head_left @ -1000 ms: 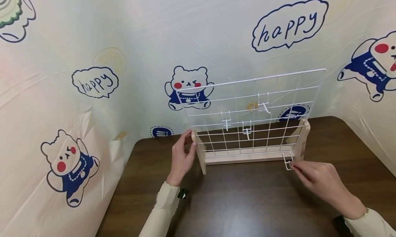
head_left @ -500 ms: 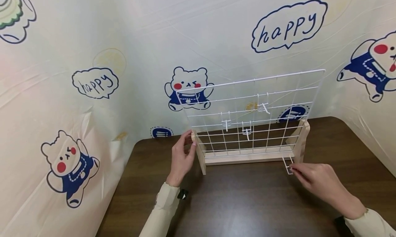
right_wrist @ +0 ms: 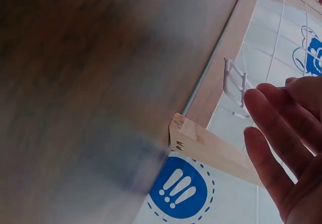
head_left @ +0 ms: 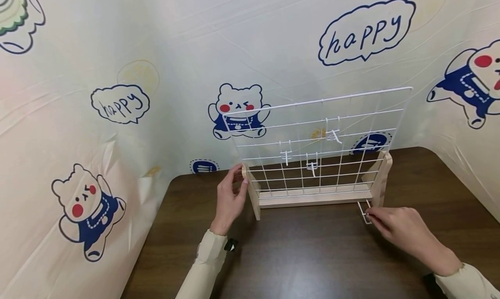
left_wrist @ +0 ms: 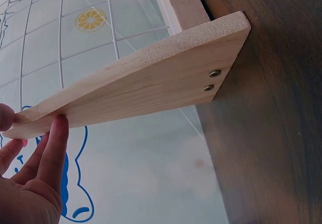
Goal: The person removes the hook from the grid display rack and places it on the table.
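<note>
Left hand grips the left wooden upright of the wire grid rack, fingers curled round it. Right hand pinches a white wire hook at table level, just before the right upright. 3 hooks hang on the grid.

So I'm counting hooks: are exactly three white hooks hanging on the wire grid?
Yes, three white hooks hang on the wire grid; a fourth is pinched in the right hand.

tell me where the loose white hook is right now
In the head view the loose white hook sits low right, pinched by the right hand, beside the wooden stand.
</note>
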The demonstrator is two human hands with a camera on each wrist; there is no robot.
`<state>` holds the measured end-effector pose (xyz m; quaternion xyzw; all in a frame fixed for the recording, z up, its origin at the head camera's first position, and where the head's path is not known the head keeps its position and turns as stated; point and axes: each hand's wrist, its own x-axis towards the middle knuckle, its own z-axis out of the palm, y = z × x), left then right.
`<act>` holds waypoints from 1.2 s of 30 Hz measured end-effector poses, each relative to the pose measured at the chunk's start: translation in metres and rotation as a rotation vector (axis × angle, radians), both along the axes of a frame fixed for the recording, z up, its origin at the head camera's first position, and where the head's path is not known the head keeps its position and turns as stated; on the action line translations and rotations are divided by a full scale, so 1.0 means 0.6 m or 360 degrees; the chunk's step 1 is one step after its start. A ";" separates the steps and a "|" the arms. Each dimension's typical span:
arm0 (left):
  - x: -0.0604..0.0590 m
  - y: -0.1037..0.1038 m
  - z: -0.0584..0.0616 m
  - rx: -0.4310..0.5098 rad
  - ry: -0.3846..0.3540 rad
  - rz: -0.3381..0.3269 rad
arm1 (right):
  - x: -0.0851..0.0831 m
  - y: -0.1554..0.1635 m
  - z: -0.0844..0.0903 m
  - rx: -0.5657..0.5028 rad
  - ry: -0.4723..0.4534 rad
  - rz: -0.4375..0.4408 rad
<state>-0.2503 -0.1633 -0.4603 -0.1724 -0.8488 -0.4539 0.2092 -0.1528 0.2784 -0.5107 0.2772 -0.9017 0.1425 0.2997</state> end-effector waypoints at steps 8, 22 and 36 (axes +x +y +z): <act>0.000 0.000 0.000 -0.0004 0.0026 0.0000 | 0.001 0.000 -0.005 0.0037 -0.0025 -0.0026; -0.001 0.000 0.000 0.0001 0.0007 0.0001 | -0.001 -0.001 -0.003 0.0068 -0.0091 -0.0065; 0.002 0.001 0.000 -0.0018 0.0016 0.0010 | -0.006 0.002 -0.009 0.0120 -0.0203 -0.0131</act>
